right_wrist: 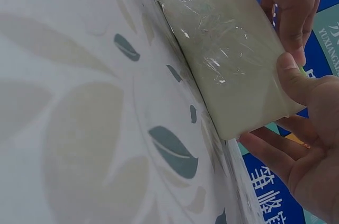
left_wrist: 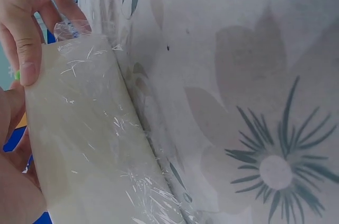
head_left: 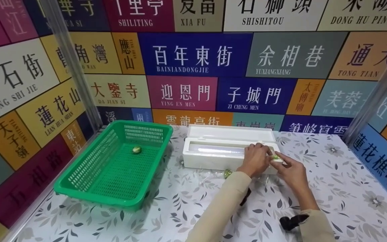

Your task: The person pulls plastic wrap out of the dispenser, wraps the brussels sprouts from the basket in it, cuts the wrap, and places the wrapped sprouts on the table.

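Observation:
A long white cling film box stands on the table with its lid raised behind and clear film hanging down its front. My left hand bends over the box's right part, its fingertips at a small green slide cutter on the edge. At the right end my right hand grips the box corner, thumb on the front edge and fingers round the end. Much of the cutter hides behind fingertips. A small round green vegetable, like a Brussels sprout, lies by the film before the box.
To the left stands a green plastic basket with one small green-and-white sprout inside. A leaf-patterned cloth covers the table. Sign-printed walls close in the back and sides.

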A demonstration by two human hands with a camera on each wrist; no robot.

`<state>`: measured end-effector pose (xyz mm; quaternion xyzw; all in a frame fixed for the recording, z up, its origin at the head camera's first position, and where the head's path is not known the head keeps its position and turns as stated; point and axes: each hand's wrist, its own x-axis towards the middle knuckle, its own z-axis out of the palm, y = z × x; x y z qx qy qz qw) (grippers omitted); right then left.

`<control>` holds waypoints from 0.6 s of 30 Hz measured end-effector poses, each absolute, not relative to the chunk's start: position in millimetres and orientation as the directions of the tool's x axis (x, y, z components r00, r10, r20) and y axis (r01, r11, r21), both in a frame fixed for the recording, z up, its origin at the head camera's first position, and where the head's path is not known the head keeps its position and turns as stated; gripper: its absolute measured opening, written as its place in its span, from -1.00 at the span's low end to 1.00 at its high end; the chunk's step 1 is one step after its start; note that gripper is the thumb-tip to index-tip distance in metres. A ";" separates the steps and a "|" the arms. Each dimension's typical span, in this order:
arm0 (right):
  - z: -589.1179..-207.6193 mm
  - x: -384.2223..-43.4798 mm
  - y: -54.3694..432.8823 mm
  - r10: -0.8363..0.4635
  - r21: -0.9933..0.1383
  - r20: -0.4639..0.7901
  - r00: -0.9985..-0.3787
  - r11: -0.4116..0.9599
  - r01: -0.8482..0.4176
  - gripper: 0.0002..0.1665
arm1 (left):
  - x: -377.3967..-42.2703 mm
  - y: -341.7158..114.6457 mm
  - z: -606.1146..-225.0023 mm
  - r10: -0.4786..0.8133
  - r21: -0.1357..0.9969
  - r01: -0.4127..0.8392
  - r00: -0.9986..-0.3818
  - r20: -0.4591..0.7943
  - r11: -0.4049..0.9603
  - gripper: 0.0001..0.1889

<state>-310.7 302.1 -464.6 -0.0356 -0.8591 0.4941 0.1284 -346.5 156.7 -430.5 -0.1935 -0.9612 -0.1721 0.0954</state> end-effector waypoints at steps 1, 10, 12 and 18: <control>-464.7 -310.5 301.8 0.188 -0.858 0.187 -0.964 0.510 -0.067 -0.31 | -346.8 156.4 -430.1 0.340 0.297 0.406 -0.907 0.249 0.864 -0.80; -462.0 -311.1 300.9 0.183 -0.848 0.192 -0.964 0.525 -0.070 -0.29 | -350.1 150.9 -426.4 0.358 0.317 0.431 -0.896 0.262 0.845 -0.84; -461.8 -310.4 301.0 0.181 -0.844 0.194 -0.964 0.532 -0.070 -0.29 | -351.3 148.5 -427.0 0.372 0.330 0.447 -0.889 0.266 0.832 -0.85; -462.1 -308.4 301.4 0.185 -0.848 0.198 -0.963 0.525 -0.073 -0.33 | -354.7 138.2 -427.2 0.420 0.423 0.479 -0.878 0.229 0.769 -0.86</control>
